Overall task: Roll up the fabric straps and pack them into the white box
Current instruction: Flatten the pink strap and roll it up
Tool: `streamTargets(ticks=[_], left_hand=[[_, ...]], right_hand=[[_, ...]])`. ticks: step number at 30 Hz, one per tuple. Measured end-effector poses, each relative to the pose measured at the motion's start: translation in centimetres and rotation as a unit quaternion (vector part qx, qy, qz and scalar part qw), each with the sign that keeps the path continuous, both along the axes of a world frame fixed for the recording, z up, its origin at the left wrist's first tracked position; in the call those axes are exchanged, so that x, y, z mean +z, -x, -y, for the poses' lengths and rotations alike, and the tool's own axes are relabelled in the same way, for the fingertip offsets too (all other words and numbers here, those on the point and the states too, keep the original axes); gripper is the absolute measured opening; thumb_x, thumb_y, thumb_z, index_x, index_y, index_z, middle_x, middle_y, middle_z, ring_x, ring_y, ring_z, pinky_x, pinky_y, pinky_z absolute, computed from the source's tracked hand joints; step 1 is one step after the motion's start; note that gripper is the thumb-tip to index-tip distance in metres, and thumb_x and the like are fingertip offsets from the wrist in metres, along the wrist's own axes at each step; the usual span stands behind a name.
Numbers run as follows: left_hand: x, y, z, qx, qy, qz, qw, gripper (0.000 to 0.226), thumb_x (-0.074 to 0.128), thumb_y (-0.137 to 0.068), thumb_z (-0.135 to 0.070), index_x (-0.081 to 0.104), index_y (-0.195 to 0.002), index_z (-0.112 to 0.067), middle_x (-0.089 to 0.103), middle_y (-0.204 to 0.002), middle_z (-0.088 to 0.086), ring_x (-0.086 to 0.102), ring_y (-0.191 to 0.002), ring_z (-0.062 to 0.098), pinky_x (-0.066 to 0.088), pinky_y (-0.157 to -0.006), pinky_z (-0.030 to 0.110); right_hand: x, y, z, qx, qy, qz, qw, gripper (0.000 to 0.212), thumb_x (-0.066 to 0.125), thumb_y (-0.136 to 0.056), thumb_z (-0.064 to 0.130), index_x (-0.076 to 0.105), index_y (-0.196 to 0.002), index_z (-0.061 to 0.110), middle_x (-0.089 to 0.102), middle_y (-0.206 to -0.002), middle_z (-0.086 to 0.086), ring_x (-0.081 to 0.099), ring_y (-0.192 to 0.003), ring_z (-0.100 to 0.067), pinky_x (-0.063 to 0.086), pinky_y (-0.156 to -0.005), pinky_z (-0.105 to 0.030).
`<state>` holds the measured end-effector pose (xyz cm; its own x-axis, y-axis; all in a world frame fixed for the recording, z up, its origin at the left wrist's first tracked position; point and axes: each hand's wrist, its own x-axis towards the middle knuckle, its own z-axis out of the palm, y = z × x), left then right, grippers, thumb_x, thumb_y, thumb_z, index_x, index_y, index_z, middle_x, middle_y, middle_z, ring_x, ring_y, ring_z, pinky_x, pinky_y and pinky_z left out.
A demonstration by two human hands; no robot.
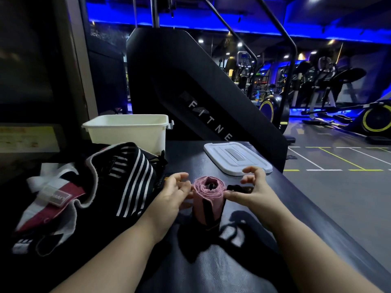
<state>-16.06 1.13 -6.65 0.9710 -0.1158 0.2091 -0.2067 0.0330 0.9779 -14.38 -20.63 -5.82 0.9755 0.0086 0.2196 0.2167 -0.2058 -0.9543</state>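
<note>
Standing upright on the bench (285, 208), a pink roll (208, 199) sits between both hands. The left hand (175, 193) and right hand (250, 187) are loose-fingered, touching its sides and gripping nothing. One strap looks rolled but not packed. The box (127, 132) is behind with its lid (237, 157) off, and a pile of straps (118, 176) waits unrolled at left.

A pink roll (208, 197) stands between the left hand (175, 193), touching at 9 o'clock, and the right hand (254, 188), touching at 3. The box (127, 134) sits at 11 o'clock, lid (222, 152) at 1, loose straps (131, 176) at 9.
</note>
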Motion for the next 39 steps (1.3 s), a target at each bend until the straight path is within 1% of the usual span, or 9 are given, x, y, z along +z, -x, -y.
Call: streamTargets(ticks=[4, 7, 11, 15, 19, 23, 26, 29, 39], left_hand=[[-0.3, -0.2, 0.1, -0.019, -0.036, -0.009, 0.999, 0.042, 0.05, -0.099, -0.018, 0.04, -0.137, -0.03, 0.056, -0.125, -0.005, 0.059, -0.106, 0.005, 0.048, -0.074, 0.011], [-0.4, 0.0, 0.3, -0.046, -0.054, 0.0, 0.997, 0.03, 0.056, -0.096, -0.016, 0.059, -0.124, -0.027, 0.066, -0.123, -0.003, 0.062, -0.113, 0.01, 0.048, -0.096, 0.021], [-0.5, -0.1, -0.2, -0.029, -0.062, 0.005, 0.998, 0.041, 0.069, -0.081, -0.034, 0.062, -0.12, -0.027, 0.066, -0.12, 0.001, 0.06, -0.115, 0.017, 0.046, -0.104, 0.036], [-0.7, -0.2, -0.2, -0.007, -0.093, 0.022, 0.995, 0.037, 0.073, -0.084, -0.027, 0.056, -0.115, -0.02, 0.063, -0.116, 0.005, 0.06, -0.112, 0.014, 0.046, -0.103, 0.034], [-0.8, -0.4, -0.3, -0.004, -0.104, 0.027, 0.994, 0.056, 0.077, -0.066, -0.05, 0.056, -0.109, -0.022, 0.064, -0.11, 0.003, 0.063, -0.102, 0.011, 0.05, -0.093, 0.028], [-0.5, -0.3, -0.2, -0.018, -0.04, -0.004, 0.999, 0.034, 0.067, -0.086, -0.044, 0.058, -0.098, -0.013, 0.06, -0.093, 0.004, 0.058, -0.081, 0.012, 0.05, -0.07, 0.026], [-0.4, -0.4, -0.1, -0.002, -0.035, -0.004, 0.999, 0.014, 0.055, -0.096, -0.025, 0.059, -0.088, -0.014, 0.058, -0.082, 0.004, 0.055, -0.075, 0.015, 0.047, -0.066, 0.026], [-0.3, -0.2, 0.0, 0.0, -0.046, 0.007, 0.999, 0.01, 0.058, -0.095, -0.015, 0.059, -0.086, -0.009, 0.058, -0.077, 0.007, 0.055, -0.067, 0.012, 0.047, -0.06, 0.02], [-0.6, -0.9, -0.1, 0.094, -0.063, 0.012, 0.993, 0.007, 0.058, -0.095, -0.023, 0.058, -0.091, -0.016, 0.059, -0.085, 0.001, 0.055, -0.076, 0.012, 0.051, -0.076, 0.036]], right_hand=[[-0.2, -0.4, 0.2, -0.026, 0.007, 0.06, 0.998, 0.049, 0.088, -0.065, 0.016, 0.043, -0.082, 0.026, 0.039, -0.076, 0.009, 0.033, -0.063, -0.009, 0.035, -0.06, -0.022], [-0.5, -0.4, 0.1, 0.013, 0.013, 0.079, 0.997, 0.03, 0.082, -0.074, 0.013, 0.054, -0.066, 0.022, 0.044, -0.058, 0.011, 0.037, -0.058, -0.008, 0.033, -0.054, -0.018], [-0.3, -0.1, -0.5, 0.074, -0.024, 0.039, 0.996, 0.008, 0.073, -0.082, 0.012, 0.069, -0.086, 0.018, 0.069, -0.079, -0.001, 0.06, -0.076, -0.013, 0.049, -0.071, -0.024], [-0.5, 0.2, -0.4, 0.144, -0.035, 0.003, 0.989, 0.051, 0.077, -0.061, 0.042, 0.066, -0.107, 0.021, 0.07, -0.103, -0.003, 0.064, -0.098, -0.012, 0.052, -0.09, -0.034], [-0.9, 0.1, -0.8, 0.153, 0.049, 0.018, 0.987, 0.076, 0.088, -0.045, 0.034, 0.055, -0.114, 0.029, 0.069, -0.11, 0.006, 0.063, -0.106, -0.009, 0.053, -0.087, -0.029], [-0.9, -0.1, -0.6, 0.138, 0.013, 0.005, 0.99, 0.071, 0.081, -0.049, 0.018, 0.052, -0.114, 0.025, 0.068, -0.107, 0.002, 0.065, -0.092, -0.01, 0.053, -0.082, -0.028], [-1.0, -0.2, -0.3, 0.155, 0.009, -0.008, 0.988, 0.065, 0.076, -0.049, 0.023, 0.06, -0.112, 0.024, 0.072, -0.104, -0.006, 0.066, -0.094, -0.015, 0.051, -0.093, -0.04], [-1.2, 0.0, -0.4, 0.183, -0.002, -0.013, 0.983, 0.071, 0.08, -0.046, 0.024, 0.059, -0.113, 0.02, 0.072, -0.103, -0.001, 0.065, -0.099, -0.013, 0.051, -0.093, -0.035], [-0.7, 0.0, -0.3, 0.263, -0.02, -0.023, 0.964, 0.071, 0.08, -0.046, 0.009, 0.059, -0.114, 0.01, 0.069, -0.101, -0.004, 0.064, -0.094, -0.015, 0.051, -0.08, -0.027]])
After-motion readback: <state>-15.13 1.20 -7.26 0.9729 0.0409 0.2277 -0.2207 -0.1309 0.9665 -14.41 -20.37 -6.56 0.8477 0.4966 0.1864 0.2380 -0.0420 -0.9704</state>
